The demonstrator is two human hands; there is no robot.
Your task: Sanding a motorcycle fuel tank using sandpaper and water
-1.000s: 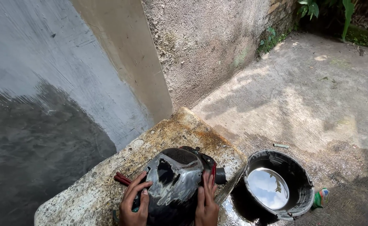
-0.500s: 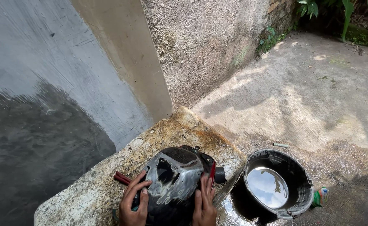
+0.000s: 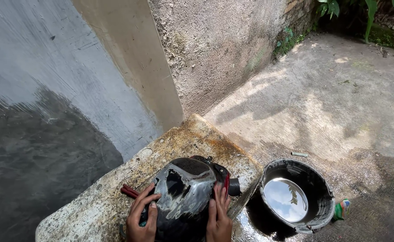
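Both hands grasp one dark, wet helmet-like shell (image 3: pixel 186 192) that rests on the stained stone bench (image 3: pixel 116 197) at the six o'clock edge of the view. The left hand (image 3: pixel 142 217) sits at the shell's eight o'clock side, fingers spread fairly wide and curved over its surface, thumb up against the glossy front. The right hand (image 3: pixel 218 217) presses flat on the shell's four o'clock side, fingers nearly straight and close together, pointing toward twelve o'clock. Neither hand is clenched; both lie open against the shell and hold it between them.

A red, stick-like piece (image 3: pixel 129 191) pokes out from beneath the shell at its nine o'clock side; what it is cannot be told.

On the wet concrete ground, at three o'clock from the shell and apart from it, stands one black bucket (image 3: pixel 316 179) holding water that mirrors the sky. One small green bottle (image 3: pixel 340 209) lies just beside the bucket at its four o'clock. A rough plastered wall (image 3: pixel 215 49) rises at twelve o'clock.
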